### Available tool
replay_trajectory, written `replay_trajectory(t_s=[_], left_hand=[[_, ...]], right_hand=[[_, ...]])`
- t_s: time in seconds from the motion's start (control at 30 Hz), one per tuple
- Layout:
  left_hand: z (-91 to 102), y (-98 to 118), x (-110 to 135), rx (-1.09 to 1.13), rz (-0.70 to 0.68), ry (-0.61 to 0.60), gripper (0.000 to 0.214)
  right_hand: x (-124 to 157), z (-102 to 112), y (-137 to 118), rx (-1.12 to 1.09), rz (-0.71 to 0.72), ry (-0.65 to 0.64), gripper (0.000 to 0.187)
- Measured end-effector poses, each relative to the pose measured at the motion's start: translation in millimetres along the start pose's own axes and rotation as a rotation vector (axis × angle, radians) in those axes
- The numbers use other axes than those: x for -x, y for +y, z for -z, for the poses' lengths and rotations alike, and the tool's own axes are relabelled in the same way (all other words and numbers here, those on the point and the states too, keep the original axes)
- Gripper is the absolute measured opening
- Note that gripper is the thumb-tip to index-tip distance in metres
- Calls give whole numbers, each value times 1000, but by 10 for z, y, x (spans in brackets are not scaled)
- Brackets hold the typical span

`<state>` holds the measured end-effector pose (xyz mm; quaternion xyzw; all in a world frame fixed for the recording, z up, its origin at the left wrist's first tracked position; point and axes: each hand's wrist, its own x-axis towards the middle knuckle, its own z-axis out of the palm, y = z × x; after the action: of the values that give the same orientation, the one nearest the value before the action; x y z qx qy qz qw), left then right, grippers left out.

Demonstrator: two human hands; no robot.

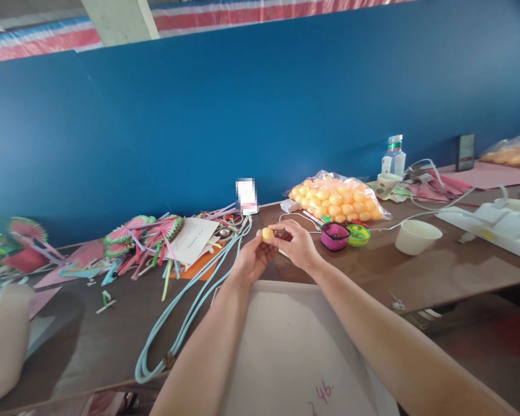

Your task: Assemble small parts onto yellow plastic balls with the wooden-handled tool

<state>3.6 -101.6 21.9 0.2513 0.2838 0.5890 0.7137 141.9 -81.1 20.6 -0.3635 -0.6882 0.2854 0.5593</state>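
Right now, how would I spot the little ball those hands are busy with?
Start at the long blue partition and drop to the nearer clear bag of yellow-orange balls on the brown table. Left of that bag and closer to the camera, the left hand and right hand meet around the small ball. Unlike its bagged lookalikes, it is singled out at bare fingertips.

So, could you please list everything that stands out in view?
Ball: one, yellow, held, centre
Bags of balls: two, clear and orange, right
Bottle: one, clear, back right
Phone: one, dark, back right
Card: one, white, blurred, centre
Cups: two, pale, right
Tubs: two, purple and lime, centre right
Power strip: one, white, right
Cord: one bundle, pale blue, left
Fans: several, pink and green, left
Papers: several, mixed, both sides
Panel: one, off-white, bottom centre
Partition: one, blue, back
Table: one, brown, beneath
Left hand, right hand: one each, bare, centre
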Motion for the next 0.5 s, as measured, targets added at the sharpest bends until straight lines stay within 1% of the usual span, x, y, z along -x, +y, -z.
replay_trajectory(t_s=[0.27,0.5], left_hand=[[11,-4,-15,23,16,-8,21],[6,-9,-20,12,16,20,18]], right_hand=[[12,-7,30,30,16,26,29],[4,28,33,28,-21,-14,30]])
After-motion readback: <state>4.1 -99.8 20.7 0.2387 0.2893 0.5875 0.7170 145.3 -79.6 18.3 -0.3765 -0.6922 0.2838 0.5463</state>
